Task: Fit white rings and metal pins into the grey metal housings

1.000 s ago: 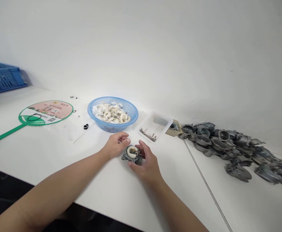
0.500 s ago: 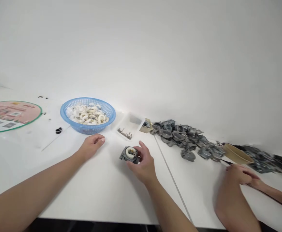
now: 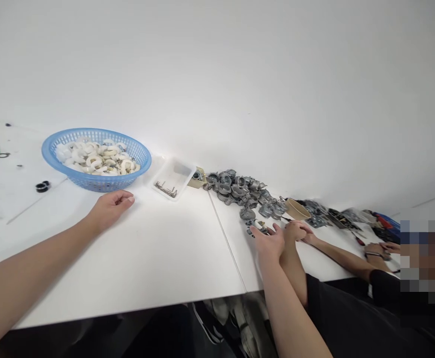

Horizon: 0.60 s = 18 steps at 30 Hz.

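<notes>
My right hand [image 3: 271, 241] is stretched out to the right with its fingers around a grey metal housing [image 3: 252, 230]. A white ring [image 3: 261, 225] sits in that housing, partly covered by my fingers. Just behind it lies a pile of similar grey metal housings [image 3: 235, 189], close to the held one. My left hand [image 3: 113, 206] rests on the table in front of the blue basket [image 3: 98, 185], fingers curled in, with nothing seen in them. White rings [image 3: 98, 158] fill the basket.
Between basket and pile stand a clear plastic tray [image 3: 174, 171] holding metal pins and a small cardboard box [image 3: 198, 178]. A co-worker's hands [image 3: 299, 231] are right beside my right hand; another person sits farther right. Black rings [image 3: 43, 186] lie at left.
My right hand has carried the grey housing rightward to the pile, near the co-worker's hands. The view has turned right, while my left hand stays curled near the basket.
</notes>
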### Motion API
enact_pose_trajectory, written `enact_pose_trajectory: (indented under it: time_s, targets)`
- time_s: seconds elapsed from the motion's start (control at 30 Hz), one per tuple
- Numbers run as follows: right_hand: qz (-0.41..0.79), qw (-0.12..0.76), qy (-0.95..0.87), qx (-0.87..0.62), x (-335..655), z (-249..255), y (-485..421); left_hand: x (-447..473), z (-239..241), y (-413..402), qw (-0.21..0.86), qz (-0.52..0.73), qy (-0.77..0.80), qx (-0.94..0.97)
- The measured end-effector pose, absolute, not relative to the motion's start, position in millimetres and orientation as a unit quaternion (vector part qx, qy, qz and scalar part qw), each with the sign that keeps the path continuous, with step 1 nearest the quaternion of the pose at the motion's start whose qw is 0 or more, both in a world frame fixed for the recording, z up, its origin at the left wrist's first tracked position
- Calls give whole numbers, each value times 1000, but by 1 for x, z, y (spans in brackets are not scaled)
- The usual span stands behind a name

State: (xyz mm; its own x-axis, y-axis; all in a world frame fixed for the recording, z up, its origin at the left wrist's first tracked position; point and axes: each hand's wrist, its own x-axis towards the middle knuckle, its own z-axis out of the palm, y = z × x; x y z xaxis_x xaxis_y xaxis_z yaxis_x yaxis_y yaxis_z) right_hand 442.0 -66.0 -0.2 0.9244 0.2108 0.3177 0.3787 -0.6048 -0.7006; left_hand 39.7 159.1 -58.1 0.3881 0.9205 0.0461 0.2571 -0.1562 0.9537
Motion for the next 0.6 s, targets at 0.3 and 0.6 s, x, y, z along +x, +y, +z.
enact_pose_trajectory:
  time_s: [0.3,0.6]
  targets:
    - [-109,382,-172,-901,455,-18,-67,37,-58,158,463,325,454,688]
    - [-227,397,-261,-850,389,-14,-70,39,-55,157,447,329,457,695]
